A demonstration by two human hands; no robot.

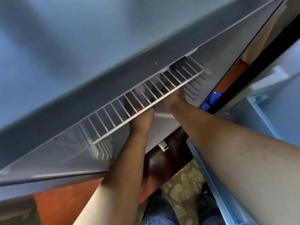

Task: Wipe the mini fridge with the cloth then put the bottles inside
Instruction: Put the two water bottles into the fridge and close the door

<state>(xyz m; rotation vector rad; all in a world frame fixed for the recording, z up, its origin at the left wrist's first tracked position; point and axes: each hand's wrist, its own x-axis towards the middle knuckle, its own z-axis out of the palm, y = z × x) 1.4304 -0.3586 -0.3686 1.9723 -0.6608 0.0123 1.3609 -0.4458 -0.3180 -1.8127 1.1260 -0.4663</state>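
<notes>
I look down over the grey top of the mini fridge (81, 46) into its open front. Both my arms reach inside, under the white wire shelf (146, 101). My left hand (140, 118) is partly covered by the shelf bars, and so is my right hand (172, 99); their fingers are hidden. A pale, blurred object (140, 93) shows through the bars above my left hand, and I cannot tell what it is. A blue cloth (211, 101) lies just outside the fridge's right side wall, with neither hand on it. No bottle is clearly visible.
The open fridge door (263, 114) with its pale shelves stands at the right. An orange-brown wooden surface (61, 207) shows under the fridge, and patterned carpet (183, 181) below. My knees in jeans (162, 215) are at the bottom edge.
</notes>
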